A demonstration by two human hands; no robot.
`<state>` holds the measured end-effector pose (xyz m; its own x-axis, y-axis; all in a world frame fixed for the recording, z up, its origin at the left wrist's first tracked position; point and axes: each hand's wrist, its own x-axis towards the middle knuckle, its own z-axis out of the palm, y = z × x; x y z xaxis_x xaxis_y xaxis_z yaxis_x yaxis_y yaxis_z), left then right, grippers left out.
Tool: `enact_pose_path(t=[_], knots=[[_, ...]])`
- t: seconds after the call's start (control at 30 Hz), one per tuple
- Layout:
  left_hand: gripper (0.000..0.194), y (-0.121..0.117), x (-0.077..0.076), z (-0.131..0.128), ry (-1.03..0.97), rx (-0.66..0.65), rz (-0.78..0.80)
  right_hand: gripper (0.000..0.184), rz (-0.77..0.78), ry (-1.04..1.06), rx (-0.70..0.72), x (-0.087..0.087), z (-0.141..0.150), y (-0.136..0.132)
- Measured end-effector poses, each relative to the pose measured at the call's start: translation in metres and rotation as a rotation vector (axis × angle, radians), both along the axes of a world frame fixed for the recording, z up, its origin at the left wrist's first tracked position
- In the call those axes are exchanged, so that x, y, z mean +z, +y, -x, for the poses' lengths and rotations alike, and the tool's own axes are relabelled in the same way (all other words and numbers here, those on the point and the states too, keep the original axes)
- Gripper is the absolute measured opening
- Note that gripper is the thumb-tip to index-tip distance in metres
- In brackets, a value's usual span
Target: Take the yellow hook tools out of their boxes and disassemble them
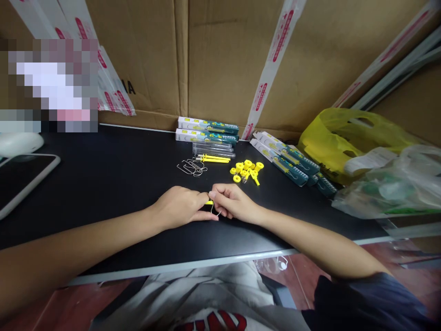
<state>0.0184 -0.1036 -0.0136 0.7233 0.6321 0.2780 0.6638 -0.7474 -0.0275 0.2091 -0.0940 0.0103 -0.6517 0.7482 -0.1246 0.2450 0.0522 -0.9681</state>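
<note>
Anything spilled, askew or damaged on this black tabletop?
Nothing looks spilled or damaged. Slightly untidy: the bent silver wire hooks lie jumbled and the small yellow plastic parts heaped, whereas the slim clear plastic tubes nearby lie roughly parallel.

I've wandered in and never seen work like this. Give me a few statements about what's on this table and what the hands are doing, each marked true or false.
1. The left hand and right hand are close together above the black table. True.
2. The loose bent wires lie to the right of the pile of small yellow parts. False: the loose bent wires lie to its left.
3. A yellow piece shows between the hands. True.
4. The clear tubes are inside the yellow bag. False: they lie on the table, in front of two printed boxes.
5. The yellow bag is on the right side of the scene. True.
</note>
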Motion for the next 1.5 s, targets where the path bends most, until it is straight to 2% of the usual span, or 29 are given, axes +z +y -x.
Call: enact_pose_path(t=[0.23,0.43,0.67,0.77,1.0,1.13,1.33,1.4,1.5], knots=[[0.048,0.000,0.001,-0.001,0.006,-0.012,-0.044,0.041,-0.020,0.012,0.001,-0.002,0.001,-0.001],[0.050,0.000,-0.001,-0.001,-0.029,-0.016,-0.139,0.039,0.045,0.027,-0.086,0.002,0.005,-0.004],[0.050,-0.002,-0.001,-0.001,-0.084,-0.044,-0.254,0.037,0.111,0.081,-0.171,-0.002,0.008,-0.006],[0.049,-0.003,0.001,-0.001,-0.126,-0.012,-0.240,0.038,0.132,0.113,-0.187,-0.003,0.008,-0.007],[0.064,-0.001,-0.001,-0.001,-0.113,0.013,-0.224,0.044,0.106,0.090,-0.144,-0.002,0.007,-0.007],[0.061,-0.002,0.000,-0.002,-0.120,-0.012,-0.225,0.044,0.069,0.083,-0.150,-0.004,0.007,-0.008],[0.055,-0.001,0.003,-0.001,-0.105,-0.062,-0.360,0.040,0.046,0.111,-0.227,-0.009,0.009,-0.012],[0.057,0.001,0.002,-0.001,-0.102,-0.066,-0.329,0.040,0.050,0.119,-0.243,-0.010,0.010,-0.013],[0.060,0.004,0.001,-0.001,-0.085,-0.056,-0.164,0.039,0.030,0.141,-0.247,-0.010,0.011,-0.013]])
